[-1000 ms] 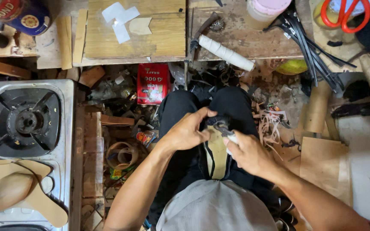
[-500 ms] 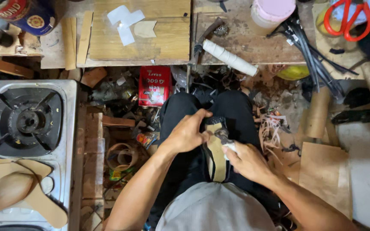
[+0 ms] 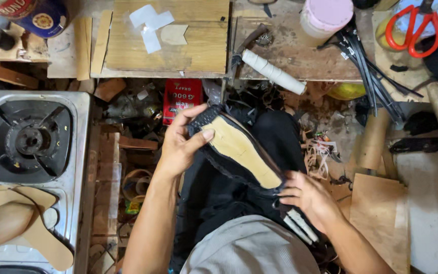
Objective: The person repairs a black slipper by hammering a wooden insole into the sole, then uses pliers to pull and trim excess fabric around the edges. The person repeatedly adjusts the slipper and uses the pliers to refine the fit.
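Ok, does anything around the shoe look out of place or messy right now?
The floor past the knees is littered with scraps and offcuts. Tan sole cutouts lie on the gas stove, an odd spot. The shoe itself, held in the left hand and right hand, shows no damage.
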